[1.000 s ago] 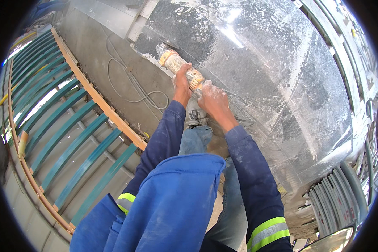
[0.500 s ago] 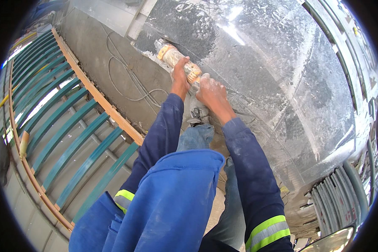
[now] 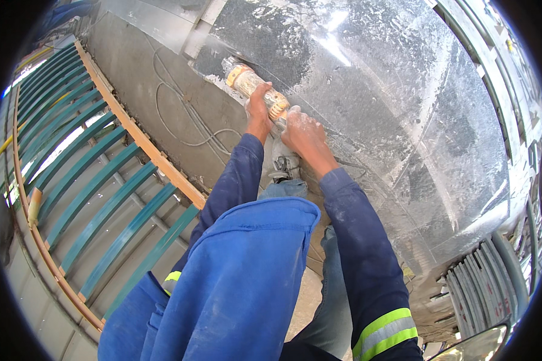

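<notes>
Both hands are closed round an angle grinder, its orange and pale body thickly coated in dust. My left hand wraps the middle of the body. Behind it, my right hand grips the rear end. The grinder's head points to the far left and meets the edge of a large dark grey sheet or slab smeared with white dust. A thin dark disc edge shows at the head, partly hidden by a guard, and pale dust hangs beside it.
To the left leans a rack of teal slats in a wooden frame. A loose grey cable lies on the concrete floor. Stacked grey bars stand at the lower right. My shoe is just below the grinder.
The grinder and both hands have barely moved. Pale dust now shows more at the grinder's head. The blue cloth in front of me has shifted slightly upward in the picture.
</notes>
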Available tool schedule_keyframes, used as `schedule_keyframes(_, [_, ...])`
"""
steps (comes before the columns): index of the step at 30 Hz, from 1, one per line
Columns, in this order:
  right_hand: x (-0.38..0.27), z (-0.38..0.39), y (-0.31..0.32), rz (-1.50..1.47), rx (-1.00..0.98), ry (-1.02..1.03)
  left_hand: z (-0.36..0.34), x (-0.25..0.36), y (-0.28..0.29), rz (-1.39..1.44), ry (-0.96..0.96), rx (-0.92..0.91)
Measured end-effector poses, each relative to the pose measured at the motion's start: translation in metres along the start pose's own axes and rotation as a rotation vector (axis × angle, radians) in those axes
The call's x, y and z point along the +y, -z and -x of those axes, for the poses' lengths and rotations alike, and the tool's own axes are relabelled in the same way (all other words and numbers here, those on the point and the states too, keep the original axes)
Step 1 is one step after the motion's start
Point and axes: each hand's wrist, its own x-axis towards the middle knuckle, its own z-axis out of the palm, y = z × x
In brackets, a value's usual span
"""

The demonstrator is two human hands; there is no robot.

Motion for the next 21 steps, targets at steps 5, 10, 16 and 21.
schedule_keyframes(5, [-0.004,-0.007,-0.004,0.019,-0.001,-0.008,-0.008,0.004,0.003,0.004,0.034,-0.001])
schedule_keyframes(10, [0.003,0.009,0.003,0.035,-0.032,-0.033,0.015,-0.002,-0.006,-0.017,0.028,0.030])
schedule_keyframes(16, [0.005,0.024,0.009,0.032,-0.015,-0.025,0.035,-0.005,-0.013,0.031,0.017,0.026])
schedule_keyframes(21, [0.001,0.005,0.003,0.034,0.005,0.004,0.010,0.000,-0.006,-0.001,0.011,0.035])
